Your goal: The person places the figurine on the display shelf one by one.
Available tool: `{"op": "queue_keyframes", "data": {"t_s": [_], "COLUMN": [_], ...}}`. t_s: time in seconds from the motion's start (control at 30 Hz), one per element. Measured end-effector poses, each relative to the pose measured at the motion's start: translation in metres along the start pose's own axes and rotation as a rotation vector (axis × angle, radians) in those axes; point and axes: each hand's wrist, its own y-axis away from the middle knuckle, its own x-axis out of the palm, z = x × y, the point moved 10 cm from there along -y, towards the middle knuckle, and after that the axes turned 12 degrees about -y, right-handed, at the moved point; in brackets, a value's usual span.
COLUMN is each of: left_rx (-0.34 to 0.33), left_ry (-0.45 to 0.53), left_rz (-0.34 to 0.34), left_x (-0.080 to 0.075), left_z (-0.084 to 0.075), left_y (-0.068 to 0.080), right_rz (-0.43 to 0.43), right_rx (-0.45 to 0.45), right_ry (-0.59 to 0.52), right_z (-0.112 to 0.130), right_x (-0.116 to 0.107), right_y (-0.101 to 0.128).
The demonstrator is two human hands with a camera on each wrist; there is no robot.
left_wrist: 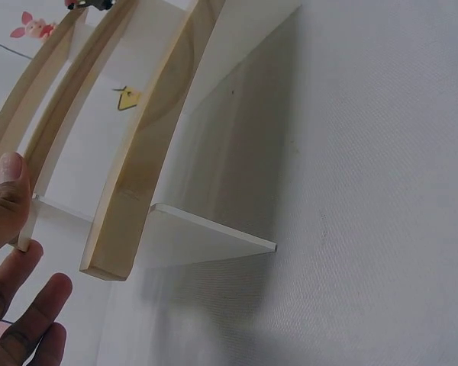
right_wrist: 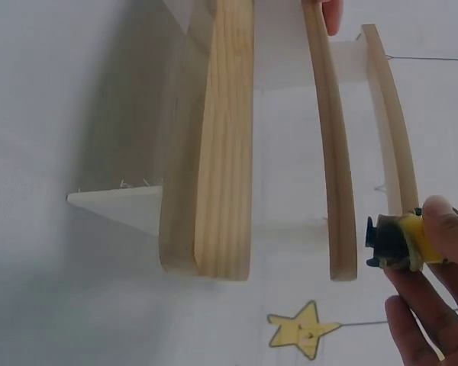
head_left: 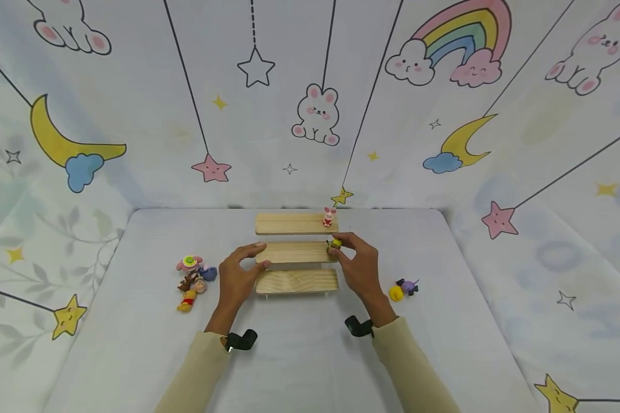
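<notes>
A three-step wooden shelf [head_left: 295, 252] stands mid-table. My right hand [head_left: 359, 265] pinches a small yellow and black figure [head_left: 334, 244] at the right end of the middle step; the right wrist view shows the figure [right_wrist: 397, 242] between thumb and fingers [right_wrist: 443, 229]. My left hand [head_left: 240, 274] grips the left end of the middle step, thumb [left_wrist: 9, 194] on its edge, as the left wrist view shows. A pink and white rabbit figure [head_left: 329, 217] stands on the right of the top step.
Several small figures [head_left: 193, 278] lie in a cluster left of the shelf. A yellow figure [head_left: 395, 293] and a purple one [head_left: 408, 286] lie to the right. Patterned cloth walls [head_left: 310, 115] enclose the white table [head_left: 299, 344].
</notes>
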Motion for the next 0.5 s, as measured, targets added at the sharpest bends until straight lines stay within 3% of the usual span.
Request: {"op": "queue_keyframes", "data": {"t_s": [0.5], "left_rx": [0.001], "left_ry": [0.002], "left_rz": [0.003], "left_x": [-0.0007], "left_z": [-0.0018], "left_y": [0.0], "right_rz": [0.026], "right_rx": [-0.018], "right_ry": [0.027], "right_z": [0.0], "right_x": [0.0098], "right_y": [0.0002]}}
